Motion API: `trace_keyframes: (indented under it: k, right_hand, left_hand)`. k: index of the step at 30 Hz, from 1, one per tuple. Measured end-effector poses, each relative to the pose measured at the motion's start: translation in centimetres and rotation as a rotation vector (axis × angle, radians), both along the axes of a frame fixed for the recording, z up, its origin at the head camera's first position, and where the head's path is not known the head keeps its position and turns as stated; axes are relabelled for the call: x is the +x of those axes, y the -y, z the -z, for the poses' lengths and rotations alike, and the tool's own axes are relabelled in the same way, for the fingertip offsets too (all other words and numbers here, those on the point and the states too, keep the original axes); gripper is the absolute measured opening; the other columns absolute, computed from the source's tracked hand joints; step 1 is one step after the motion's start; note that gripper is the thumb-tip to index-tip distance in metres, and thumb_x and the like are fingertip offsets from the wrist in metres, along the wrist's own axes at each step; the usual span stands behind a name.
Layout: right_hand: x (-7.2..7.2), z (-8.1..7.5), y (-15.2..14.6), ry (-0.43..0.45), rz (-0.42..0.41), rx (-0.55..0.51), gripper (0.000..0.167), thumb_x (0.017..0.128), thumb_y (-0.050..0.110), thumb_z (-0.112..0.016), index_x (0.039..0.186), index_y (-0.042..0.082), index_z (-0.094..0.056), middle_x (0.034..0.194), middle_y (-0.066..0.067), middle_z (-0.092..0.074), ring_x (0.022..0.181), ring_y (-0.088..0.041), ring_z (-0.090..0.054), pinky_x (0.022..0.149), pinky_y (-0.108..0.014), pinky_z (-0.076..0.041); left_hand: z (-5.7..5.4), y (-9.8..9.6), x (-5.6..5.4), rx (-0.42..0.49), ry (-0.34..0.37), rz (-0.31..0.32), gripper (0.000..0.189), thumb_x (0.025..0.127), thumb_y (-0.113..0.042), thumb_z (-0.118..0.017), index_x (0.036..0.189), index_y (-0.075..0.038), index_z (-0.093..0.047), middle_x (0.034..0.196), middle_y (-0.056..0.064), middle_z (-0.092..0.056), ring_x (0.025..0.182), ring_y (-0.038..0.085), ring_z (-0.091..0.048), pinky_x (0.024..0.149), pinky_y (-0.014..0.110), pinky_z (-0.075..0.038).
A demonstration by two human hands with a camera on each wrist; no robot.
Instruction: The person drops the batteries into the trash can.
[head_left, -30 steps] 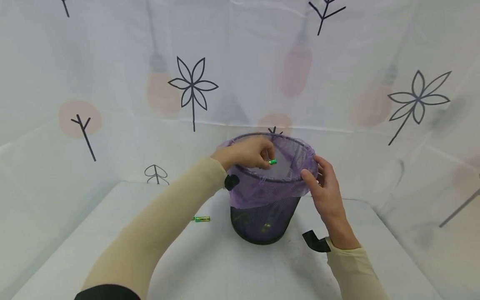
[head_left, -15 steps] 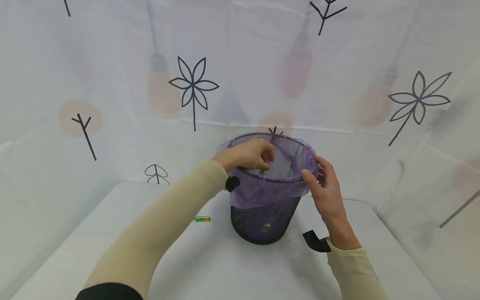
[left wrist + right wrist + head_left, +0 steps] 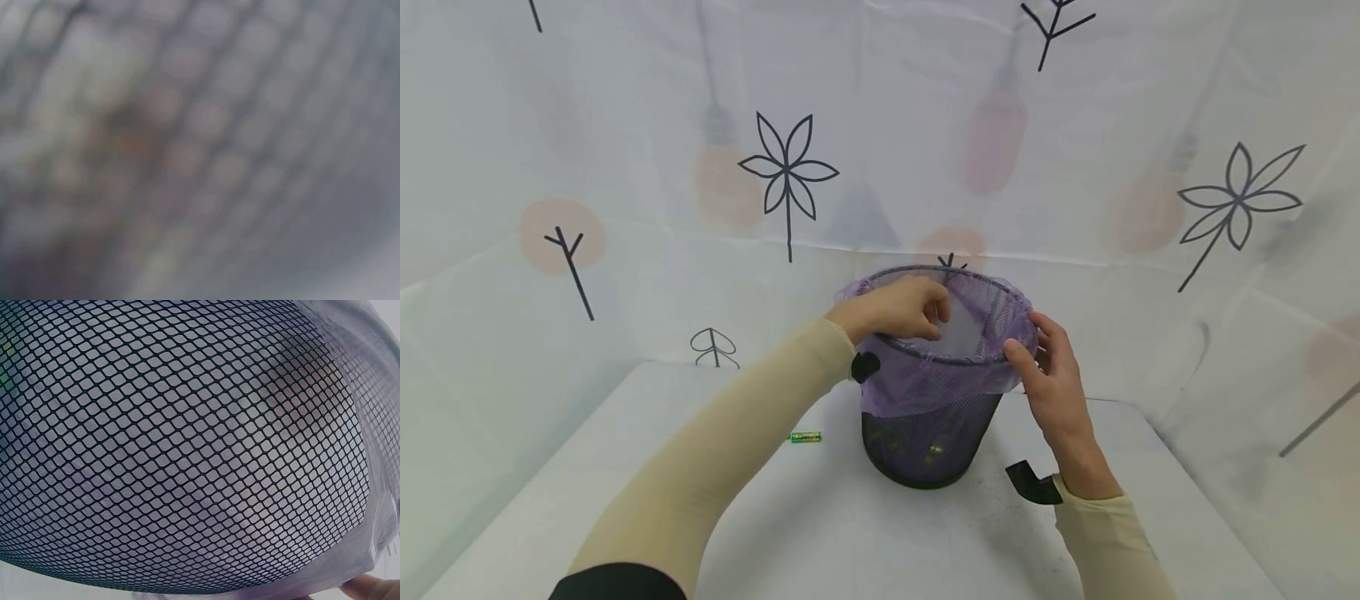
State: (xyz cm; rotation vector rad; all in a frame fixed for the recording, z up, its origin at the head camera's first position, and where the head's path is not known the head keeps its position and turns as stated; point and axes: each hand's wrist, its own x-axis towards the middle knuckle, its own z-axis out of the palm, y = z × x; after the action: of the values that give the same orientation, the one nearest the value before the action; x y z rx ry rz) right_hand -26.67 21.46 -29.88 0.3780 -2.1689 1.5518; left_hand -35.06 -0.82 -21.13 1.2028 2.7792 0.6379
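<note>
A black mesh wastebasket (image 3: 928, 454) stands on the table, with a purple bin bag (image 3: 917, 387) folded over its rim. My left hand (image 3: 898, 307) hangs over the basket's mouth, its fingers loosely bent, and no object shows in it. With thumb and fingers my right hand (image 3: 1051, 387) grips the rim and bag on the right side. Several green batteries (image 3: 933, 452) show faintly through the mesh near the bottom. In the right wrist view the mesh wall (image 3: 187, 444) fills most of the picture; the left wrist view is a blur of mesh.
Left of the basket a green battery (image 3: 806, 437) lies on the white table (image 3: 820, 533), partly near the left sleeve (image 3: 737, 417). A white patterned cloth (image 3: 880, 125) hangs behind the table.
The green battery that my left fingers pinched has dropped into the wastebasket and out of sight. My left hand stays above the mouth; my right hand keeps its grip on the rim.
</note>
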Motion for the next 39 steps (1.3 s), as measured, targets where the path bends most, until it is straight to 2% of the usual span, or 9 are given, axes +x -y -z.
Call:
trace_keyframes:
  k: [9, 16, 21, 24, 31, 39]
  right_hand:
    - [0.1, -0.2, -0.2, 0.001, 0.006, -0.002, 0.065, 0.096, 0.031, -0.055, 0.15, 0.016, -0.023, 0.146, -0.014, -0.035, 0.128, -0.03, -0.039, 0.099, -0.054, -0.034]
    - [-0.1, -0.3, -0.3, 0.005, 0.018, 0.008, 0.065, 0.096, 0.031, -0.055, 0.15, 0.014, -0.023, 0.144, -0.014, -0.037, 0.125, -0.027, -0.042, 0.095, -0.041, -0.039]
    - [-0.1, -0.2, -0.3, -0.001, 0.023, 0.012, 0.065, 0.096, 0.031, -0.055, 0.15, 0.014, -0.024, 0.144, -0.015, -0.037, 0.125, -0.027, -0.042, 0.095, -0.043, -0.038]
    - [-0.2, -0.2, -0.4, -0.005, 0.023, 0.01, 0.064, 0.096, 0.03, -0.055, 0.15, 0.014, -0.024, 0.144, -0.015, -0.037, 0.125, -0.027, -0.042, 0.095, -0.044, -0.038]
    - [-0.1, 0.0, -0.5, -0.001, 0.024, 0.006, 0.065, 0.096, 0.031, -0.055, 0.15, 0.014, -0.023, 0.145, -0.016, -0.036, 0.127, -0.029, -0.041, 0.097, -0.052, -0.036]
    - [-0.3, 0.1, -0.3, -0.001, 0.011, 0.0, 0.064, 0.096, 0.03, -0.055, 0.15, 0.014, -0.023, 0.143, -0.015, -0.037, 0.124, -0.026, -0.042, 0.094, -0.041, -0.038]
  left_hand:
    - [-1.3, 1.4, 0.9, 0.071, -0.114, 0.011, 0.019, 0.088, -0.018, -0.069, 0.104, -0.011, -0.063, 0.091, 0.001, -0.06, 0.084, 0.014, -0.056, 0.075, 0.028, -0.046]
    - [-2.0, 4.6, 2.2, 0.144, -0.174, 0.001, 0.017, 0.088, -0.018, -0.068, 0.102, -0.01, -0.063, 0.087, 0.0, -0.061, 0.08, 0.014, -0.056, 0.074, 0.029, -0.047]
    - [-1.9, 7.2, 3.0, 0.211, -0.187, -0.034, 0.017, 0.087, -0.016, -0.069, 0.101, -0.01, -0.062, 0.083, 0.001, -0.062, 0.075, 0.015, -0.056, 0.071, 0.03, -0.047]
    - [-1.2, 8.7, 3.2, 0.23, -0.181, -0.059, 0.016, 0.087, -0.014, -0.069, 0.101, -0.009, -0.062, 0.083, 0.001, -0.061, 0.075, 0.015, -0.055, 0.071, 0.03, -0.047]
    - [1.3, 11.3, 3.7, 0.223, -0.149, -0.113, 0.014, 0.087, -0.013, -0.068, 0.1, -0.009, -0.062, 0.079, 0.0, -0.06, 0.07, 0.015, -0.055, 0.068, 0.031, -0.047]
    - [5.0, 13.6, 3.8, 0.196, -0.101, -0.151, 0.015, 0.087, -0.012, -0.068, 0.1, -0.011, -0.062, 0.077, -0.002, -0.059, 0.068, 0.013, -0.054, 0.065, 0.031, -0.047]
